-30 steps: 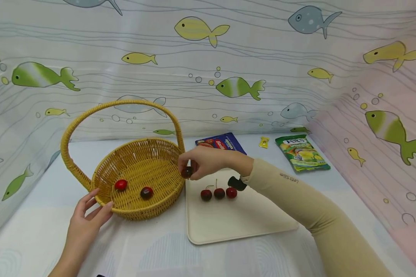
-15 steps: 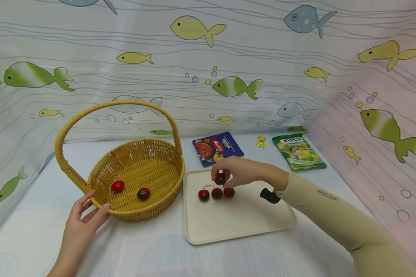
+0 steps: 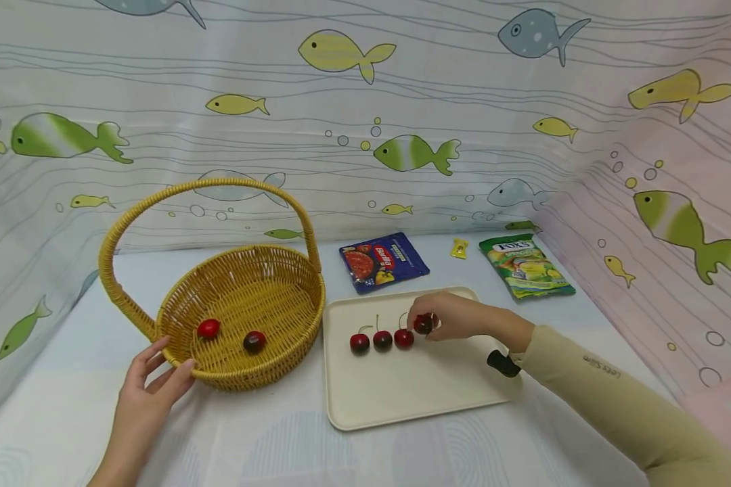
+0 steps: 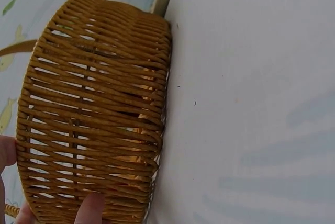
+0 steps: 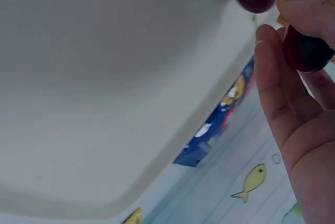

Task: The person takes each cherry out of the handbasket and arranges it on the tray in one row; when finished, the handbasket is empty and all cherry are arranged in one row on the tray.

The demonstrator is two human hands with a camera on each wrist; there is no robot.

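1. The right hand (image 3: 459,316), right of the frame's centre, has bent fingers and pinches a round, glossy, dark-red cherry (image 3: 424,325); I cannot tell if it touches the tray.
2. If the pinch is loose, this smooth fruit may roll away; if the fingers swing left, they may disturb the row of three stemmed red cherries (image 3: 382,340) on the cream rectangular tray (image 3: 402,392).
3. The left hand (image 3: 152,389), lower left, has spread fingers touching the yellow woven basket (image 3: 262,375); heavy pressing could tilt it and roll its two loose cherries (image 3: 254,341).
4. Writing: the beige sleeve (image 3: 621,392) seems to say "LetsSlim"; the flat blue pouch (image 3: 384,262), upper centre, "Barilla"; the shiny green bag (image 3: 526,266), upper right, "FOX'S".
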